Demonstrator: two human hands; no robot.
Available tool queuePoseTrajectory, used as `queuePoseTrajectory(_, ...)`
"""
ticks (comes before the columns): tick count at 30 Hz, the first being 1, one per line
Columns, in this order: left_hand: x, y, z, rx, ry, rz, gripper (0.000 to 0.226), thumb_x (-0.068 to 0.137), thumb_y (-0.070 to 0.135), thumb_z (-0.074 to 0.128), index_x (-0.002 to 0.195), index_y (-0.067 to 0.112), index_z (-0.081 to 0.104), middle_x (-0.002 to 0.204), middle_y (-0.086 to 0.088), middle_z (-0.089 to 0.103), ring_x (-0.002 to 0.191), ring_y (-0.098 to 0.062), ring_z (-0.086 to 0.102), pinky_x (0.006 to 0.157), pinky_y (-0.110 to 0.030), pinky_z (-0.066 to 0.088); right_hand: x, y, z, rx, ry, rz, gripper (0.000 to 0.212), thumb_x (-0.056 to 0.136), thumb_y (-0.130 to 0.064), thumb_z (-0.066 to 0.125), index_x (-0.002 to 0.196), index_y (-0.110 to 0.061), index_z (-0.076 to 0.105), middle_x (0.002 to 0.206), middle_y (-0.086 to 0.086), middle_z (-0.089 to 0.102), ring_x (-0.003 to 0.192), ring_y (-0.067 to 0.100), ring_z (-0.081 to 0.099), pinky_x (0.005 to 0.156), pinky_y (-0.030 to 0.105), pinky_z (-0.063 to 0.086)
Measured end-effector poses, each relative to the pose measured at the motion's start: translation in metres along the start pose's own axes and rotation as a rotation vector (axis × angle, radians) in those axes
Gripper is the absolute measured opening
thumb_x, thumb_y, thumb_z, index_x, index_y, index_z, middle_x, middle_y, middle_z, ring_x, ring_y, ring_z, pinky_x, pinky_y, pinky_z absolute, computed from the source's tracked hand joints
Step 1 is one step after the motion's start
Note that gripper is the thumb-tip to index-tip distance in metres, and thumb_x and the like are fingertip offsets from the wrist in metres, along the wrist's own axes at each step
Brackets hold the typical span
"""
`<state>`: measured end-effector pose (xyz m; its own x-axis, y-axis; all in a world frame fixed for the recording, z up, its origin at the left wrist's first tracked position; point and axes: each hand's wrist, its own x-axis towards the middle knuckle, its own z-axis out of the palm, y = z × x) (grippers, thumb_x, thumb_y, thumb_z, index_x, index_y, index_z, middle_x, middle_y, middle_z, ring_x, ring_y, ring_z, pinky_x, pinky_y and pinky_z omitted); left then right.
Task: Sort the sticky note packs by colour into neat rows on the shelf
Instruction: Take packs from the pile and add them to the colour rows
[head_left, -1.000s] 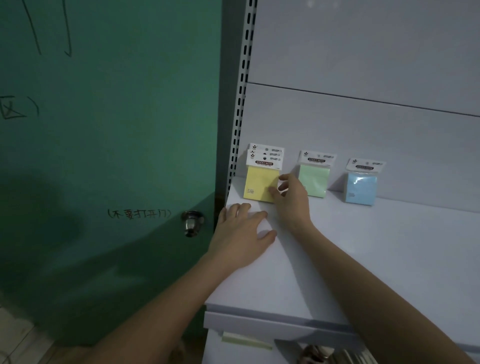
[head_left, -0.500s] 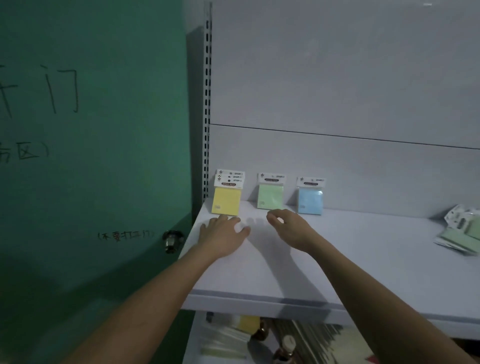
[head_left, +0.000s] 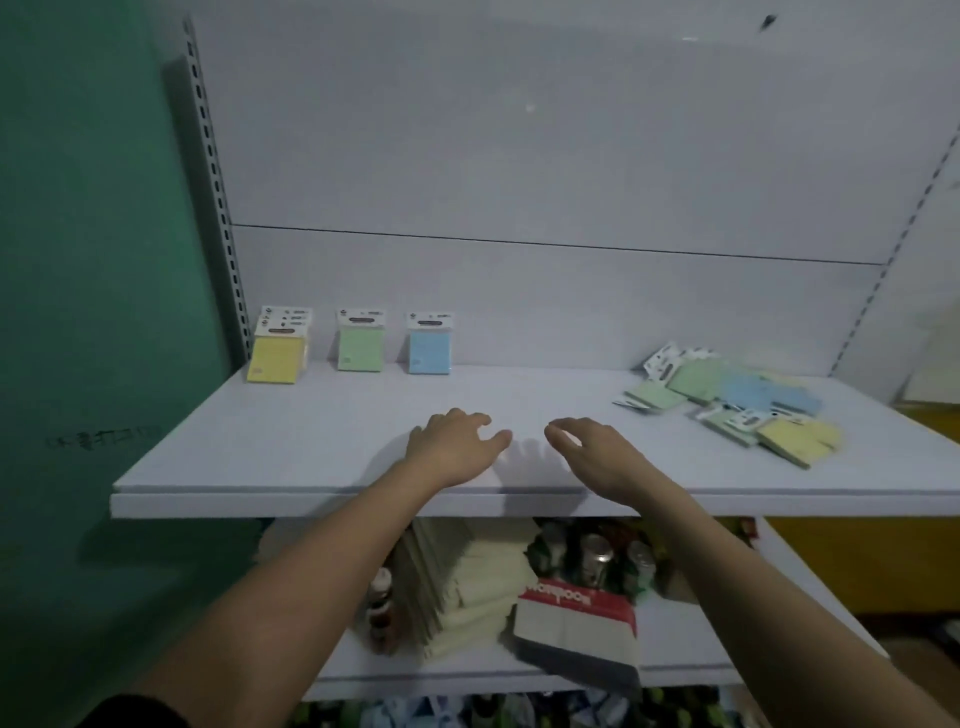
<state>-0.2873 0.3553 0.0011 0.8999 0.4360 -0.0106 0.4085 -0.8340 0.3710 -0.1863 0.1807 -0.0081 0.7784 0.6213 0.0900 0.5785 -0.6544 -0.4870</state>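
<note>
White shelf (head_left: 311, 447) spans the frame, backed by a pale panel, with a green wall (head_left: 93, 312) at left and a slotted upright (head_left: 223, 218) at the corner. Lower shelf (head_left: 519, 670) below holds stacked pale paper goods, a red-and-white pack, cans and a small bottle; details there are dim. On the top shelf, far right, lies an unsorted heap of sticky note packs (head_left: 737, 405): green, blue and yellow mixed, overlapping flat and at odd angles. At back left three rows are begun, upright against the back panel and apart from each other: yellow packs (head_left: 276, 358) nearest the upright, seemingly two, one in front of the other; one green pack (head_left: 360, 349); one blue pack (head_left: 429, 351). Left hand (head_left: 457, 447) rests low on the shelf near mid-front, fingers loosely spread, holding nothing. Right hand (head_left: 592, 449) hovers just beside it, fingers loosely curled and relaxed, also holding nothing. Judgement: task is early. Colour rows are established but hold only about four packs; the bulk of the stock waits in the heap, well apart from the rows. Likely next is a reach right to the heap.
</note>
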Motion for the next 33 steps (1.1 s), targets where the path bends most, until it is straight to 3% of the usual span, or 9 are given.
queuePoseTrajectory(8,0.021,0.116,0.044,-0.056,-0.023,0.145,0.059,0.090,0.064,0.036,0.141,0.034,0.042,0.150,0.004,0.038,0.137,-0.021,0.036,0.110,-0.041,0.032,-0.018,0.100,-0.043,0.080,0.101,0.085,0.053,0.095,-0.056,0.030,0.135,-0.028,0.051,0.142,-0.003,0.050,0.128,0.020,0.047,0.107,0.044,0.037)
queuePoseTrajectory(15,0.104,0.178,0.082,-0.205,0.015,0.155,0.054,0.088,0.059,0.045,0.136,0.034,0.047,0.143,0.001,0.046,0.130,-0.021,0.043,0.103,-0.039,0.039,0.018,0.176,-0.084,0.063,0.183,0.070,0.049,0.097,-0.052,0.033,0.135,-0.025,0.051,0.143,-0.004,0.049,0.132,0.017,0.042,0.108,0.040,0.036)
queuePoseTrajectory(21,0.176,0.219,0.115,-0.251,0.041,0.120,0.056,0.085,0.055,0.052,0.135,0.032,0.046,0.138,0.000,0.048,0.125,-0.022,0.046,0.101,-0.039,0.042,0.074,0.238,-0.139,0.020,0.265,0.124,0.042,0.098,-0.041,0.042,0.133,-0.020,0.053,0.137,0.002,0.053,0.103,0.019,0.060,0.092,0.033,0.043)
queuePoseTrajectory(25,0.205,0.229,0.130,-0.201,0.069,0.035,0.058,0.087,0.053,0.053,0.138,0.028,0.042,0.142,0.001,0.043,0.131,-0.023,0.038,0.101,-0.039,0.036,0.109,0.271,-0.142,0.026,0.269,0.193,0.042,0.097,-0.033,0.049,0.136,-0.017,0.050,0.131,0.004,0.053,0.087,0.015,0.055,0.061,0.013,0.042)
queuePoseTrajectory(26,0.211,0.231,0.132,-0.163,0.071,0.009,0.060,0.086,0.054,0.053,0.139,0.027,0.042,0.142,0.000,0.043,0.132,-0.024,0.037,0.100,-0.039,0.034,0.118,0.277,-0.142,0.019,0.264,0.200,0.043,0.096,-0.032,0.052,0.135,-0.015,0.050,0.129,0.005,0.054,0.090,0.017,0.056,0.060,0.015,0.043)
queuePoseTrajectory(30,0.236,0.242,0.139,-0.027,0.068,-0.073,0.068,0.081,0.061,0.054,0.135,0.021,0.045,0.138,-0.003,0.044,0.130,-0.027,0.034,0.099,-0.040,0.030,0.155,0.295,-0.141,-0.011,0.244,0.246,0.050,0.091,-0.035,0.058,0.133,-0.009,0.048,0.126,0.012,0.050,0.105,0.030,0.056,0.088,0.039,0.048)
queuePoseTrajectory(33,0.244,0.252,0.147,-0.028,0.049,-0.141,0.069,0.078,0.062,0.058,0.132,0.020,0.050,0.135,-0.004,0.043,0.128,-0.028,0.032,0.098,-0.038,0.031,0.171,0.308,-0.134,-0.084,0.184,0.208,0.044,0.087,-0.040,0.063,0.115,-0.007,0.054,0.117,0.012,0.044,0.107,0.034,0.051,0.084,0.039,0.046)
